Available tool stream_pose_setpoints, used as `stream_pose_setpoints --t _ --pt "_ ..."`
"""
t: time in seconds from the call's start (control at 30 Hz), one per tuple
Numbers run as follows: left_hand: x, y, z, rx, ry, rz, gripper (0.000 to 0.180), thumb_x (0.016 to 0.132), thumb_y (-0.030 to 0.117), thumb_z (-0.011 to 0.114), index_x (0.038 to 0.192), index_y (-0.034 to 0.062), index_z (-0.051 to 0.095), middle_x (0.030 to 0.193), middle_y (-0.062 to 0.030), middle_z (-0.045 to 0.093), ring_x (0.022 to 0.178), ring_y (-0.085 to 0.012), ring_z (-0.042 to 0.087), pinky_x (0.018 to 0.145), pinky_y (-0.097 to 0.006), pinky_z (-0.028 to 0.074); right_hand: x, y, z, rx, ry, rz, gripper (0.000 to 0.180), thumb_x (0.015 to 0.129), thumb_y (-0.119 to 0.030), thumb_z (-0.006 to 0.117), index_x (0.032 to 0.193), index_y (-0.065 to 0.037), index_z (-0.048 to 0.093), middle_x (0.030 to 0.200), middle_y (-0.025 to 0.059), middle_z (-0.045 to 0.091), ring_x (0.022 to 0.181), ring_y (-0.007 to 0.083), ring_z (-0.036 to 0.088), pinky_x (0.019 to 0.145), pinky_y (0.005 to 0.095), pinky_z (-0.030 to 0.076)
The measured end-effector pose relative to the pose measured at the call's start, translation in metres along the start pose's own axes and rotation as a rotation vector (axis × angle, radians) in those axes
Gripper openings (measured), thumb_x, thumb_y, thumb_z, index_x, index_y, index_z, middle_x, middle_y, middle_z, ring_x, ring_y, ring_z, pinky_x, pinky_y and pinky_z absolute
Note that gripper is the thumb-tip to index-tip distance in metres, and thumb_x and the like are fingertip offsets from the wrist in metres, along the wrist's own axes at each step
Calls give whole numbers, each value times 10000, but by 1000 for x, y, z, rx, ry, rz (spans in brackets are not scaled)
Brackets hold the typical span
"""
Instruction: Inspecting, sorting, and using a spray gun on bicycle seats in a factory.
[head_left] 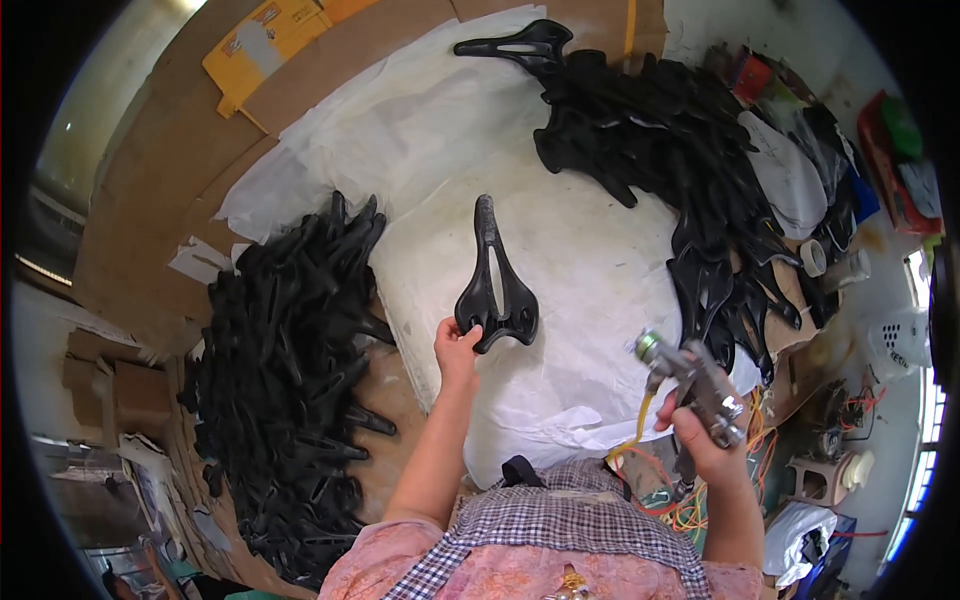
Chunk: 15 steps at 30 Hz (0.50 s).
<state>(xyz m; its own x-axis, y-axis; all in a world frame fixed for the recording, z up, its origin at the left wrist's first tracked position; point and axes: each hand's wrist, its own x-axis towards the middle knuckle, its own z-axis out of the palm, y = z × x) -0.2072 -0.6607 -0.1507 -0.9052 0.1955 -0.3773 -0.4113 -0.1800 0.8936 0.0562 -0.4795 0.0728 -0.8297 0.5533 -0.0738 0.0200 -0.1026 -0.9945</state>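
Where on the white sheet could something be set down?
Bare white sheet shows between the held black saddle and the right saddle pile, and beyond the saddle toward the cardboard. Crowded: that pile, the left saddle pile, and lower right, where the spray gun is held.

Left hand [459, 345] pinching, extended farther forward; right hand [708, 445] curled, gripping.

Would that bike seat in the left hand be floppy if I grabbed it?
The black bike seat would probably stay stiff: its long nose looks straight while the left hand grips only the wide end. It may be light for its size, since it looks thin and has a long slot through it. Its shiny surface might feel slippery.
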Motion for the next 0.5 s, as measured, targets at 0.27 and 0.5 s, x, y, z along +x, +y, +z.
stream_pose_setpoints --t 0.27,0.5 --pt "45 51 -74 -699 118 186 130 885 144 567 952 32 562 897 -83 603 795 -214 595 811 -376 524 -39 26 -41 -98 -165 121 578 779 -132 713 1275 7 449 910 46 628 828 105 586 758 254 471" --pt "35 -53 213 19 -530 -345 297 839 178 609 1096 44 545 978 -105 615 803 -206 613 663 -317 494 -72 45 -79 -80 87 116 583 773 -91 709 1283 2 443 918 53 619 843 110 587 767 255 474"
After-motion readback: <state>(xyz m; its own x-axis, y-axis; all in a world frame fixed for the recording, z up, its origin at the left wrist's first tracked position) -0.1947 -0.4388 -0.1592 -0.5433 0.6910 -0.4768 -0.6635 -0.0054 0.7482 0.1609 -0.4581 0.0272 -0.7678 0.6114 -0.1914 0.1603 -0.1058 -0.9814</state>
